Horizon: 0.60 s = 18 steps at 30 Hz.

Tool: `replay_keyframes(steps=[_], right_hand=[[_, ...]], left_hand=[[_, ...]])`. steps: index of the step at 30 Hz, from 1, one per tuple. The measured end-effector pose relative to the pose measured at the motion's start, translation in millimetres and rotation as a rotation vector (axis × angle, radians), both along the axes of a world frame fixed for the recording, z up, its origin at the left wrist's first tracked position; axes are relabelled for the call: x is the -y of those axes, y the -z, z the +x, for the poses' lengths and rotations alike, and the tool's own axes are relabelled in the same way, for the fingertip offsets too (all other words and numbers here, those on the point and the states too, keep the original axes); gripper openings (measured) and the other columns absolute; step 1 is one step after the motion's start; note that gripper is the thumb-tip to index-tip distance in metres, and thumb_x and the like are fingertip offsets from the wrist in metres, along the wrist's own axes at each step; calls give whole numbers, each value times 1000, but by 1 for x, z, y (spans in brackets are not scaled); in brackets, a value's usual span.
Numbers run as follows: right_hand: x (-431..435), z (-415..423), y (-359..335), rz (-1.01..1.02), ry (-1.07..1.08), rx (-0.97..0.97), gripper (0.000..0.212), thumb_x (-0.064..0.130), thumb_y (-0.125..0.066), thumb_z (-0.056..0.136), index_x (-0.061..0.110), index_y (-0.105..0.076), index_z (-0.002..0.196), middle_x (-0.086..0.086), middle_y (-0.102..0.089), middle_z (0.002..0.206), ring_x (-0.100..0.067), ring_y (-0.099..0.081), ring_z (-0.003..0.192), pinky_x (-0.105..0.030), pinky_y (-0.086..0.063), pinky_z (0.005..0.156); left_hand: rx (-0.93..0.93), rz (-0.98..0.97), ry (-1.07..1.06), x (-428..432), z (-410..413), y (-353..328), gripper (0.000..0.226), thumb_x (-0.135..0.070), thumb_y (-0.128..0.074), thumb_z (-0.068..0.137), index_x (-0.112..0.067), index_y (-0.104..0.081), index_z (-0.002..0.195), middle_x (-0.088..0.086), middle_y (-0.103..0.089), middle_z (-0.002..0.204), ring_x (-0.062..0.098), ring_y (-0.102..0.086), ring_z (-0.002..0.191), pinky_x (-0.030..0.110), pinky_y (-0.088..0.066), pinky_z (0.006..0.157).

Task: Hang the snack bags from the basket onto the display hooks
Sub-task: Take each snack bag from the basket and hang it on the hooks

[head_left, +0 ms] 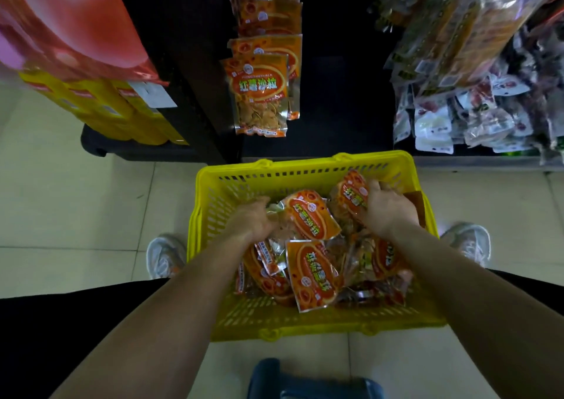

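Fingers of the right hand (386, 208) curl closed around an orange snack bag (351, 197) at the far right of the yellow basket (207, 215); the left hand (251, 218) pinches the crinkled clear end of a second orange bag (308, 215) just beside it. More bags (314, 273) lie heaped loosely beneath both wrists. These foil pouches look light, slick and crushable, so the sealed top strip is likely the safest hold. Beyond the far rim, matching bags already hanging (262, 96) leave dark open rack on either side.
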State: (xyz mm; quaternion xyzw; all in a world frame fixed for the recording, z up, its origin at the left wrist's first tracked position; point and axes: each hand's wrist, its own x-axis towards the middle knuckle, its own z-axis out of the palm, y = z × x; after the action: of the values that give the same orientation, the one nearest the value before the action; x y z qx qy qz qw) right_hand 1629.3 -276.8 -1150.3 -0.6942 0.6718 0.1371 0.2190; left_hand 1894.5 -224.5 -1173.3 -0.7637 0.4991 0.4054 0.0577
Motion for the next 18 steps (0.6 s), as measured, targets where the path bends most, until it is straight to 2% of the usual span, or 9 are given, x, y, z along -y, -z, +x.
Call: replay_keyframes(steps=[2,4,6,8,10,13,15,18], right_hand=[[5,6,7,-30,2,-50,63,33,-64,89,13,-34,140,-16,-53,135,-37,-44,130,-47,-46,95],[10,9,14,-67,-12,-77,49,26,-61,90,12,-42,133,-18,-59,127,-38,-44,129,-46,-46,92],[14,9,20,-107,-14,-77,32,20,-54,91,15,-52,123,-18,-65,113,-39,-49,121,-44,-47,85],[17,7,23,-143,-8,-64,25,19,-53,92,18,-60,115,-17,-67,105,-38,-56,111,-41,-47,77],[19,5,25,-179,-11,-62,18,22,-54,93,20,-65,107,-16,-68,99,-37,-61,100,-38,-41,68],[22,0,25,-217,-30,-81,18,24,-53,95,25,-67,105,-15,-68,97,-38,-65,90,-35,-38,64],[23,-4,23,-238,-31,-61,19,27,-53,95,26,-69,107,-14,-69,97,-39,-65,90,-36,-40,64],[22,-4,16,-267,-16,1,20,28,-55,94,27,-69,109,-13,-68,104,-39,-64,96,-38,-47,68]], left_hand=[[-11,-17,29,7,-8,11,87,-69,-63,82,-27,-33,152,5,-36,158,32,-37,142,52,-37,113],[-8,-42,62,15,-16,22,76,-60,-65,86,-25,-38,148,6,-46,152,30,-47,135,48,-42,107],[-20,-49,68,22,-23,32,67,-50,-69,87,-26,-43,143,6,-54,144,29,-54,126,44,-46,102],[-22,-56,87,25,-29,39,63,-44,-71,87,-25,-44,140,6,-56,140,29,-54,125,45,-45,100],[31,-89,119,26,-31,44,64,-45,-73,84,-26,-45,139,6,-57,137,30,-52,126,47,-45,101],[55,-139,101,26,-30,45,60,-50,-75,80,-30,-51,132,1,-63,127,27,-57,118,46,-47,97],[-11,-139,62,23,-28,44,43,-52,-71,84,-33,-59,121,-4,-69,115,20,-63,103,43,-51,91],[-125,-140,-15,18,-25,37,21,-50,-65,91,-29,-65,94,-7,-70,91,14,-65,82,40,-55,82]])
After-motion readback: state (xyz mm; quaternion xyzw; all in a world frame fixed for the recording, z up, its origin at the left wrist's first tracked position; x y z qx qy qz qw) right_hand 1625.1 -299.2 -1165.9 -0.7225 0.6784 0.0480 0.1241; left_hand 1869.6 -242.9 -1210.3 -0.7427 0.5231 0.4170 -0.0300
